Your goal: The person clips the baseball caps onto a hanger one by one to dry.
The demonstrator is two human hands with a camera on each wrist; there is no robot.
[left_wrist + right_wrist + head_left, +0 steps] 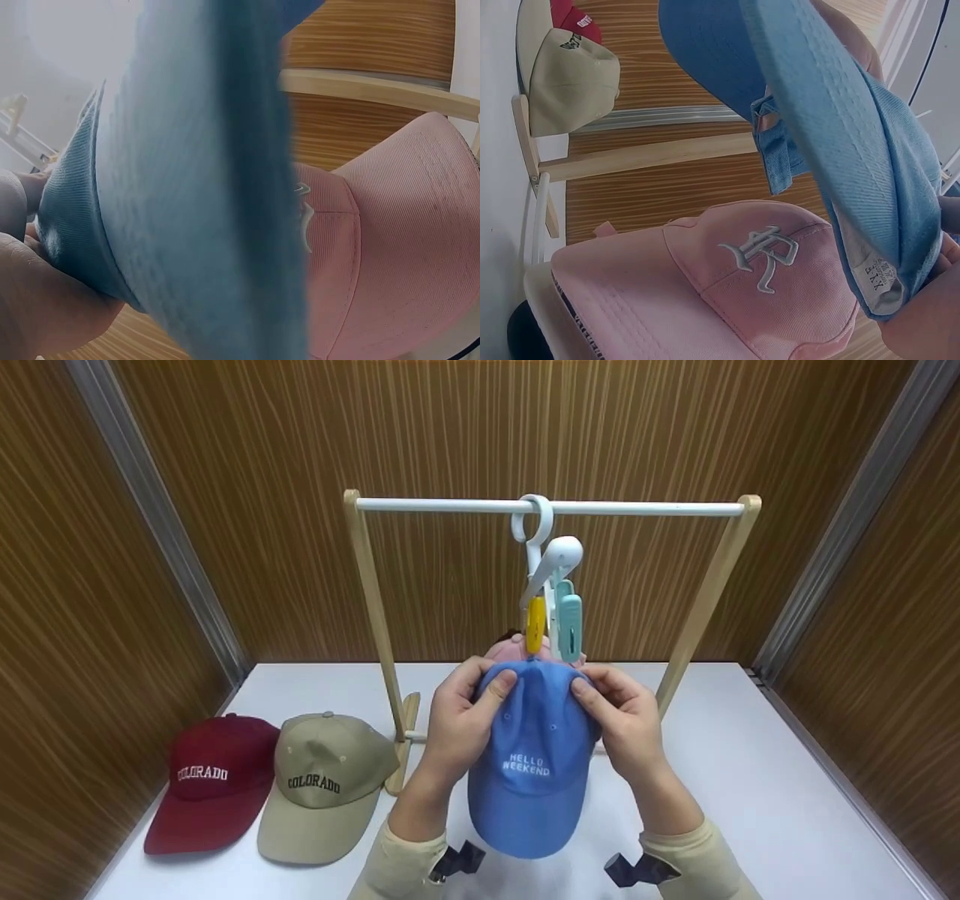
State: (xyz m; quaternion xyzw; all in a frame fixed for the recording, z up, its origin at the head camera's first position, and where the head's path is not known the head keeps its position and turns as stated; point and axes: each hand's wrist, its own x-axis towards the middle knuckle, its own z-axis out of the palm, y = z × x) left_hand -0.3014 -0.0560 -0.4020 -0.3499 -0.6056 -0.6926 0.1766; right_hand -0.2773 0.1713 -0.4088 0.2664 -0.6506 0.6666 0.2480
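Note:
A blue cap (534,735) lettered "HELLO WEEKEND" hangs front-on below a white clip hanger (561,556), brim down. My left hand (461,724) pinches the upper left of its crown, thumb in front and fingers behind. On the other side my right hand (628,724) grips the crown the same way. A yellow clip (535,625) ends right at the cap's top; a teal clip (571,628) hangs beside it. Behind, mostly hidden in the head view, is a pink cap (765,255) with a white emblem. The blue cap's strap (778,154) shows in the right wrist view.
The hanger hooks over the white bar (645,508) of a wooden-legged rack (709,607) on a white table (780,780). To the left, a dark red cap (217,787) and a khaki cap (322,780) lie side by side. Wood-grain panels (262,472) enclose the table.

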